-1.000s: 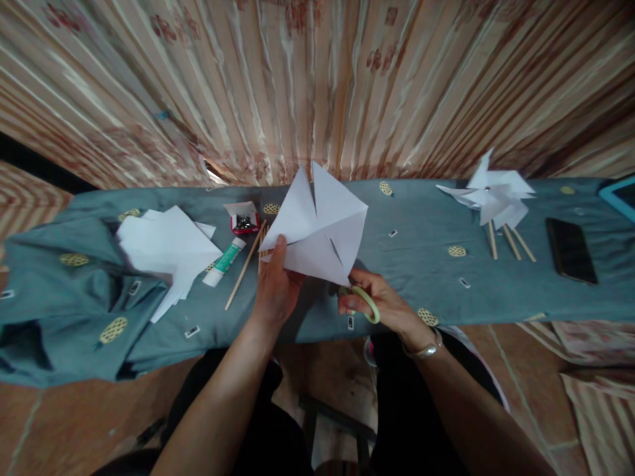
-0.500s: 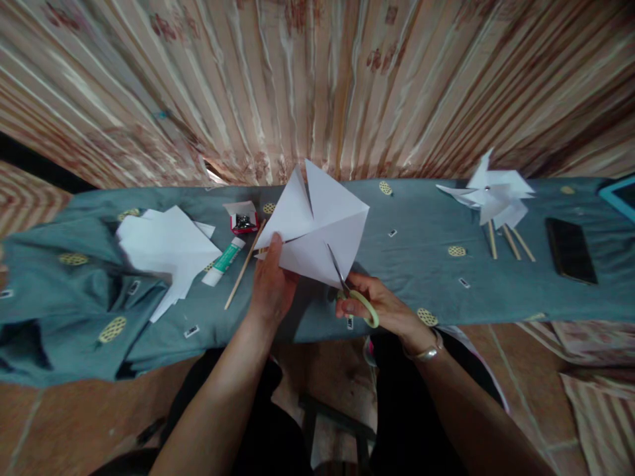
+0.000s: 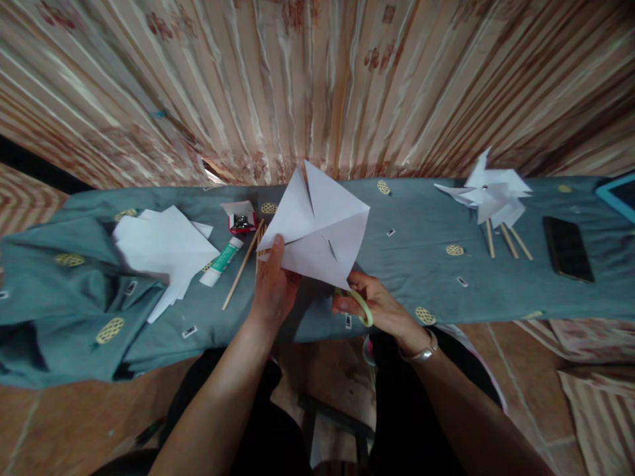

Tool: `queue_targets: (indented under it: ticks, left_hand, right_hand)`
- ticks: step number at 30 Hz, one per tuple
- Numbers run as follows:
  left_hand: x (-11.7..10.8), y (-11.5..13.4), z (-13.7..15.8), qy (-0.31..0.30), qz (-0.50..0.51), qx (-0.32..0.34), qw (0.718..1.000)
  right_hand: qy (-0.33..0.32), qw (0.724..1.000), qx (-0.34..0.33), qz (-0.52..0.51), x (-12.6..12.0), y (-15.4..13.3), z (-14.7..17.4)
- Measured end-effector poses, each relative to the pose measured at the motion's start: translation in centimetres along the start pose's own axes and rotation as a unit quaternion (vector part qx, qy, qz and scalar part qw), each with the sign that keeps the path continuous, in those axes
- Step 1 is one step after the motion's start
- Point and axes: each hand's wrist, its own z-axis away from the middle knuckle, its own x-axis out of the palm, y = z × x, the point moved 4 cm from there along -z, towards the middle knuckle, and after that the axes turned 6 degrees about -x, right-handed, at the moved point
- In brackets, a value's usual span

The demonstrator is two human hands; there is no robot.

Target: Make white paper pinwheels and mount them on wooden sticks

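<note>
A square sheet of white paper (image 3: 332,205), slit inward from its corners, is held above the cloth. My left hand (image 3: 275,284) pinches its left corner, thumb on top. In my right hand (image 3: 374,301) are scissors with pale green handles (image 3: 366,311); their blades are mostly under the paper at its near corner, and a dark tip shows through the slit. Left of the paper lie wooden sticks (image 3: 243,268), a green and white glue stick (image 3: 221,262) and a small open red box (image 3: 242,222) of shiny metal pieces.
A pile of cut white paper (image 3: 163,244) rests at the left on the grey-green cloth (image 3: 417,231). To the right are white paper pinwheels (image 3: 496,192) on sticks, a black phone (image 3: 568,248) and a blue-edged device (image 3: 618,195). A striped curtain (image 3: 317,86) hangs behind.
The scissors' blades, visible above the paper before, have slipped mostly beneath it, and the cut toward the near corner has lengthened. My left hand keeps its hold; the view has shifted slightly.
</note>
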Motion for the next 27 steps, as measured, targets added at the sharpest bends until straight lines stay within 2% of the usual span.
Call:
queue_targets:
  ticks: [16, 27]
  left_hand:
    - [-0.12, -0.03, 0.01, -0.006, -0.031, -0.014, 0.999]
    - [-0.08, 0.13, 0.19, -0.004, -0.031, -0.013, 0.999]
  right_hand:
    - [0.006, 0.999, 0.033, -0.009, -0.47, 0.31, -0.06]
    - [0.036, 0.998, 0.049, -0.034, -0.47, 0.52, -0.10]
